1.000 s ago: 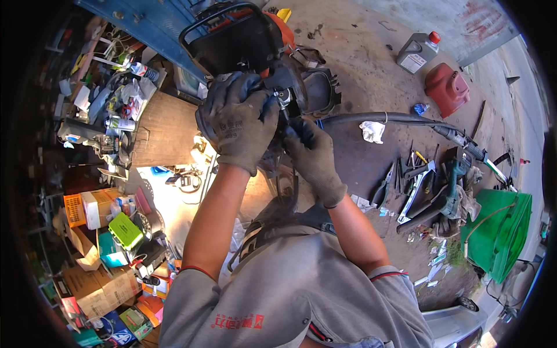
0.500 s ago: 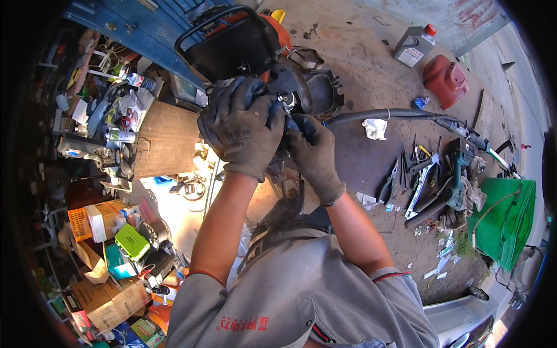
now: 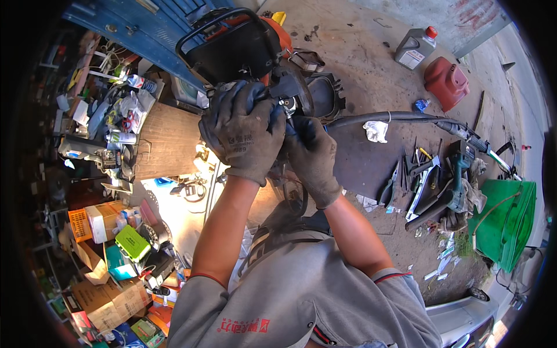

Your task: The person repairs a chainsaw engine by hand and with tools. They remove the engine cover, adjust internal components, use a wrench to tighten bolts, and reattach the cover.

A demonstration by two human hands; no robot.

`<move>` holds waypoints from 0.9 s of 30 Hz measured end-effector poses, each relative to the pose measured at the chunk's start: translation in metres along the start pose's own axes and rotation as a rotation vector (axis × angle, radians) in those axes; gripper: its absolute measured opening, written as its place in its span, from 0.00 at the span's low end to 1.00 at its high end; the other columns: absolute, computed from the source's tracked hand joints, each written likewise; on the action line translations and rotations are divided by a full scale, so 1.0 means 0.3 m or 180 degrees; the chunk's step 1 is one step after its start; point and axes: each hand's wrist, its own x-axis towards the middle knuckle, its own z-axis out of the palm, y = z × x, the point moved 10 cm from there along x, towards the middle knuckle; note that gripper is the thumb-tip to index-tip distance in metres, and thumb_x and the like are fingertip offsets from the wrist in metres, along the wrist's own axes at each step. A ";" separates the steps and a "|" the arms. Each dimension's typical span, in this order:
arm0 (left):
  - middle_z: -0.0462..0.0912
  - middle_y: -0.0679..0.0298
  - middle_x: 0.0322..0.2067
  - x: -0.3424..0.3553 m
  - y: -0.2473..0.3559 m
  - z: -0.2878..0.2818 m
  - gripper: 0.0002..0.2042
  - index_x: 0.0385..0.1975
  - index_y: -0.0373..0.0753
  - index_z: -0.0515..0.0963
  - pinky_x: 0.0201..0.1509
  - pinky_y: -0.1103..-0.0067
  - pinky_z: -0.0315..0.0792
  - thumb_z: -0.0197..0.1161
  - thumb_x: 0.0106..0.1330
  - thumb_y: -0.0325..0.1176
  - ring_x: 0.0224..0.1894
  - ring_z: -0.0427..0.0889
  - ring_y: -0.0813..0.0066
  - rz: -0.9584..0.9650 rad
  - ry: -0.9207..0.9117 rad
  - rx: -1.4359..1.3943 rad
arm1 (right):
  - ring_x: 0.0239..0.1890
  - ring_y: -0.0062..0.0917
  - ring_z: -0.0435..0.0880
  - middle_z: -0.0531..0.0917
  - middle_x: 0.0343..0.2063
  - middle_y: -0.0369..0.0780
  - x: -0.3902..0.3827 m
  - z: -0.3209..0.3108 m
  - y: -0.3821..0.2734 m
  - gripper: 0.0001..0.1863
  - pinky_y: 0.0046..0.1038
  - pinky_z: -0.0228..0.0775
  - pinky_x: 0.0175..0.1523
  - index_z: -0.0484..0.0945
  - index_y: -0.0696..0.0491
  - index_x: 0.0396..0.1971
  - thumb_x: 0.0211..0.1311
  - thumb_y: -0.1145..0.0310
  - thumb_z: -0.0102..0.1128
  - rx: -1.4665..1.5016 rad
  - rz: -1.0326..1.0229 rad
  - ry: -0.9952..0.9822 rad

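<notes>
Though dull-gloved, hands (image 3: 313, 152) beside shiny metal (image 3: 288, 105)

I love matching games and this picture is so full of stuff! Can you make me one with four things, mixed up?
Column one
1. Left hand
2. Jug by the back wall
3. Crumpled scrap on the ground
4. Small case on the left

Column two
A. Lime green
B. Grey, with a red cap
C. In a glove, at the dark machine
D. White, next to the black hose

Right pairs: 1-C, 2-B, 3-D, 4-A
</notes>
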 end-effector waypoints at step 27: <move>0.82 0.58 0.55 0.003 -0.002 -0.012 0.11 0.35 0.46 0.91 0.66 0.59 0.71 0.74 0.55 0.41 0.62 0.76 0.53 -0.0097 -0.0017 -0.0070 | 0.38 0.48 0.88 0.87 0.33 0.52 0.009 0.009 0.011 0.15 0.41 0.79 0.42 0.83 0.57 0.45 0.65 0.63 0.69 -0.0345 -0.0215 -0.0127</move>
